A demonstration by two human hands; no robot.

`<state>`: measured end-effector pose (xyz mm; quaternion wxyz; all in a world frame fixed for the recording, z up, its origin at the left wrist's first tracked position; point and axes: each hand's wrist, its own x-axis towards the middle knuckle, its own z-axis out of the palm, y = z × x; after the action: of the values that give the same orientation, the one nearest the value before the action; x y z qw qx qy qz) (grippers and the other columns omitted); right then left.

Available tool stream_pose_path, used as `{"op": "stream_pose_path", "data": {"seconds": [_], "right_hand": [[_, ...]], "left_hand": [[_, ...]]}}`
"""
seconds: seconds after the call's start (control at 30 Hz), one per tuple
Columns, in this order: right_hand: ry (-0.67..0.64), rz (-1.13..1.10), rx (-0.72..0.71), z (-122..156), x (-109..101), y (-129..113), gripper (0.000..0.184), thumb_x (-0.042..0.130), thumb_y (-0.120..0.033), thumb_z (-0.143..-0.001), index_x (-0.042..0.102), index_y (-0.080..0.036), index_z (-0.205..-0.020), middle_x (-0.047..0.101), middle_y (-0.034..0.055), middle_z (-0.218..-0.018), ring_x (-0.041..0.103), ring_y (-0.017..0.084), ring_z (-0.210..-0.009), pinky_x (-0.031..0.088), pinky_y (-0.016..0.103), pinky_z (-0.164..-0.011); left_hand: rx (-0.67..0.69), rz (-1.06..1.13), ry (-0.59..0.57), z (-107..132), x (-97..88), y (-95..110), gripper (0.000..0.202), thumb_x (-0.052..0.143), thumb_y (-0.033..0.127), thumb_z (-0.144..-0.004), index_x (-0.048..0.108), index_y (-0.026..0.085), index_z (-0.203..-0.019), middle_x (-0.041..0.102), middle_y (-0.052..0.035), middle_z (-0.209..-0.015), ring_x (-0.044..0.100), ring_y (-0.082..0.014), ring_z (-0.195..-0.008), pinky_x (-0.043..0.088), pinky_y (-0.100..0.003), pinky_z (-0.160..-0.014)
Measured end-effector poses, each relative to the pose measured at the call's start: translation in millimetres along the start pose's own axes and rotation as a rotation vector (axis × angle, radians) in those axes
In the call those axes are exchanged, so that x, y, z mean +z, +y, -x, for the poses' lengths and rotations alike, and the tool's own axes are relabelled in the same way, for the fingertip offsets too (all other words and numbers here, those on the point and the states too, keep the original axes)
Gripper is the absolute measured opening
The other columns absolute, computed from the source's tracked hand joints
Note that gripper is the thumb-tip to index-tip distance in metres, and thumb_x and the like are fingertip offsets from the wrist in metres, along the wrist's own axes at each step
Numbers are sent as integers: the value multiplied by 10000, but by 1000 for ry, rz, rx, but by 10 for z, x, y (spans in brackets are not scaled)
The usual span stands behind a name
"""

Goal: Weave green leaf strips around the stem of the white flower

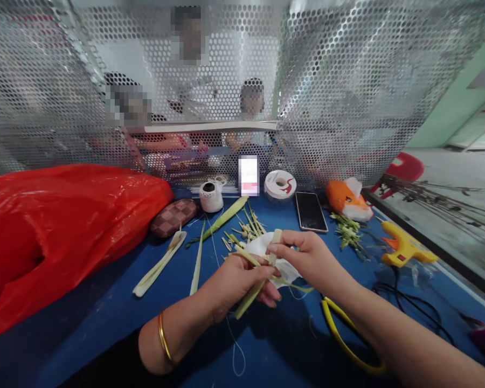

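My left hand (237, 280) is closed around a bundle of pale green leaf strips (248, 295) that stick out below and above the fingers. My right hand (307, 257) pinches the upper end of those strips, a taped fingertip raised. Both hands hover over a white cloth or paper (262, 247) on the blue table (117, 318). A thin white thread (235, 345) hangs down from the bundle. A gold bangle (164, 337) circles my left wrist.
A red plastic bag (52, 226) fills the left. Loose leaf strips (161, 264), a thread spool (210, 196), tape roll (280, 184), phone (310, 211), orange tissue pack (346, 200), yellow glue gun (404, 247) and yellow-handled pliers (343, 337) lie around. Several people sit behind the perforated metal screen (347, 97).
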<state>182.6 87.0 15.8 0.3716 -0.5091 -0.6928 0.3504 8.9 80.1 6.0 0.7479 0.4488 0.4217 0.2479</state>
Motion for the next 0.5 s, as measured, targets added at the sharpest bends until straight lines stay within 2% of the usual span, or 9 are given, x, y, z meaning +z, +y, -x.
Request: {"op": "stream_pose_path", "data": {"seconds": [0.13,0.37,0.5], "right_hand": [[117,4,-51,19,69,33,264,599,-299,-817,591,-192,-576,523,-13,-610,502,141,-603,363,278,-575],[201,124,-128,84,123,-26,318,568,-244,-841,533,-195,-528,459,-22,-570,455,128,-557,326,272,-546],[112,94,-179,67,96,-53,306,566,-267,-851,581,-196,-554,509,-5,-595,494,140,-590,367,276,-585]], "left_hand": [[31,-72,-10,0,19,-13,132,658,266,-774,635,138,-749,700,-71,-589,633,-142,-497,488,-255,-577],[84,-152,-46,32,38,19,144,656,218,-732,636,148,-608,672,-52,-531,610,-137,-479,490,-263,-568],[56,-98,-24,11,66,-29,151,687,246,-717,647,142,-614,651,-37,-496,593,-130,-451,493,-257,-550]]}}
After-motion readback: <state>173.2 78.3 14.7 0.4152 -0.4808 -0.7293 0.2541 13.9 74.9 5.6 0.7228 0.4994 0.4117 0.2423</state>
